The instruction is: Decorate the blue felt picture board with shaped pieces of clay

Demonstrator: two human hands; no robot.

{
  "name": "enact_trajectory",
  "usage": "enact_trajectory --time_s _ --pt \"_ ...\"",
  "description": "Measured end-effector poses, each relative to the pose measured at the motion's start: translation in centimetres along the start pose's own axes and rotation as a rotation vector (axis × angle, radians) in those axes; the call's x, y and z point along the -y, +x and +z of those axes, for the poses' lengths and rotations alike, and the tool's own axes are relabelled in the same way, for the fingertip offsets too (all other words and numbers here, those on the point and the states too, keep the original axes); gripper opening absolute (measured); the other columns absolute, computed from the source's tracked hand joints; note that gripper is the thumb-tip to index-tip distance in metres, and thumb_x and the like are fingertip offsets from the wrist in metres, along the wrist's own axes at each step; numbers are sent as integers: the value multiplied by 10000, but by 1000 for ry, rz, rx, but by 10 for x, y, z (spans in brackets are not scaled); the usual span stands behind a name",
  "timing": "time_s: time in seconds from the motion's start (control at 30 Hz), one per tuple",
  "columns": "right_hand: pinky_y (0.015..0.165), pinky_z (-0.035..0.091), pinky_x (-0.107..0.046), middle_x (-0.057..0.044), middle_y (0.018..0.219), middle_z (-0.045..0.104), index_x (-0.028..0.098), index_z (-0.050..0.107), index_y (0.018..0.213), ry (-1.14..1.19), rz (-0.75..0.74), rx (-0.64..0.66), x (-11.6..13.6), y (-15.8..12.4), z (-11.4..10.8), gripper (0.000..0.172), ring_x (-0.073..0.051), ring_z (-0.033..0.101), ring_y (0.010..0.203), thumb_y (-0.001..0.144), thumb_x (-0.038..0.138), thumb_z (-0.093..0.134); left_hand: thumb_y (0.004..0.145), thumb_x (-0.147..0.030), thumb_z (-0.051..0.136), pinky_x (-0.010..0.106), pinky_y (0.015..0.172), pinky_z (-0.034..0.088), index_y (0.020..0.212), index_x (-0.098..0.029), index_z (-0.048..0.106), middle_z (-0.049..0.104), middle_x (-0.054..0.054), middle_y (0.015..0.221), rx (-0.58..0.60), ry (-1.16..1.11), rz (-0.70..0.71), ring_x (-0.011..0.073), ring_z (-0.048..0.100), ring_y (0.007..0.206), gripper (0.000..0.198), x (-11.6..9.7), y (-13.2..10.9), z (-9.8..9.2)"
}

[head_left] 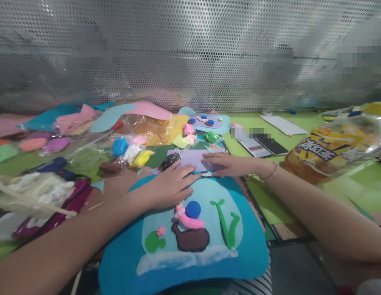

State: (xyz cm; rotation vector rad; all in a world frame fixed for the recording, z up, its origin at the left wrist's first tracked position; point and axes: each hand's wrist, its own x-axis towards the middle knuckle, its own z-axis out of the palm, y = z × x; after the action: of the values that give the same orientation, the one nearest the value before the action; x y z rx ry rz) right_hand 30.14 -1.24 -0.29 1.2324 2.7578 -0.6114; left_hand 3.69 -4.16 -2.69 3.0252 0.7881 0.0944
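Note:
My left hand (pixel 176 183) lies with fingers spread over the upper edge of a blue foam board (pixel 254 250), its fingertips reaching a purple sheet (pixel 190 156). From the right, my right hand (pixel 219 163) rests flat on that same sheet, fingers apart. Neither hand grips anything visible. The board's light blue panel (pixel 208 190) carries a pink clay figure (pixel 188 219), a blue clay disc (pixel 193 209), a dark brown clay shape (pixel 193 239), green clay plants (pixel 229 229) and a white strip (pixel 187 261). A black clay packet (pixel 171 161) sits beside my left hand.
Several bagged clay lumps, such as a blue one (pixel 119 146), lie beyond my hands. A second decorated board (pixel 224 123) is farther back. Phones (pixel 270 143) and a tea bottle (pixel 325 151) stand right; a clear bag (pixel 33 192) lies left. Perforated metal (pixel 190 53) closes the back.

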Motion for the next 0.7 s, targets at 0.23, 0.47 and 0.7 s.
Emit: enact_trajectory --time_s 0.23,0.47,0.7 --pt "1143 209 -411 -68 1522 250 217 361 1427 -10 -23 -22 -3 0 2 615 -259 229 1396 871 456 466 966 -364 299 444 1130 112 1396 -214 358 359 96 1466 13 11 -7 210 310 1354 459 -1 1 -1" --pt "1140 208 -424 -78 1527 231 208 346 1434 -19 -20 -13 -3 0 2 618 -252 216 1400 877 453 453 964 -371 299 448 1131 108 1399 -218 357 369 93 1461 -4 16 6 211 323 1346 464 1 1 1" --pt "1137 207 -431 -66 1528 231 227 343 1434 -19 -26 -22 -1 0 2 609 -248 214 1401 879 459 444 964 -383 295 439 1126 119 1401 -221 352 360 89 1466 14 24 3 214 315 1349 469 0 0 -1"
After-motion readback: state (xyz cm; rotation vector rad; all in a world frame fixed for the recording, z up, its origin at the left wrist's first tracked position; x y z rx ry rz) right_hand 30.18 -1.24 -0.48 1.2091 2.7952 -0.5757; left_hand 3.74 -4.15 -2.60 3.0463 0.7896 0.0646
